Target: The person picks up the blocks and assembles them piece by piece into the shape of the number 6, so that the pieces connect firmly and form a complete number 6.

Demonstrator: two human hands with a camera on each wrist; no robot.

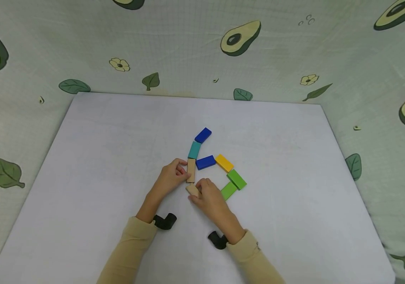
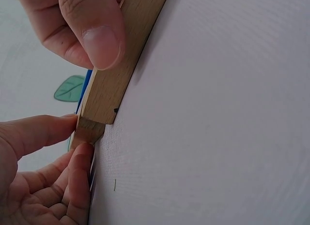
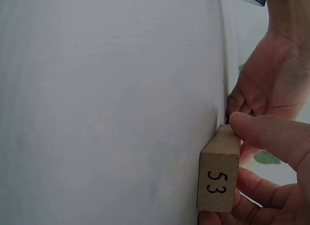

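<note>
A plain wooden block point(image 1: 191, 167) lies on the white table, its upper end by a teal block point(image 1: 195, 150). My left hand point(image 1: 174, 173) grips this block from its left side; the left wrist view has the thumb against its face. Just below it, my right hand point(image 1: 211, 199) pinches a second plain block point(image 1: 193, 190) between thumb and fingers. The number 53 is marked on that block's end point(image 3: 218, 181) in the right wrist view. From the left wrist view, the two wooden blocks point(image 2: 111, 84) nearly meet end to end. Right-hand fingers cover part of the second block.
A dark blue block point(image 1: 203, 135) tops the line. Another blue block point(image 1: 206, 162), a yellow block point(image 1: 224, 163), a green block point(image 1: 236, 180) and a lighter green block point(image 1: 228, 191) curve rightward. Black wrist cameras point(image 1: 165, 221) hang under both wrists. Patterned cloth point(image 1: 188, 47) surrounds the table point(image 1: 294, 157).
</note>
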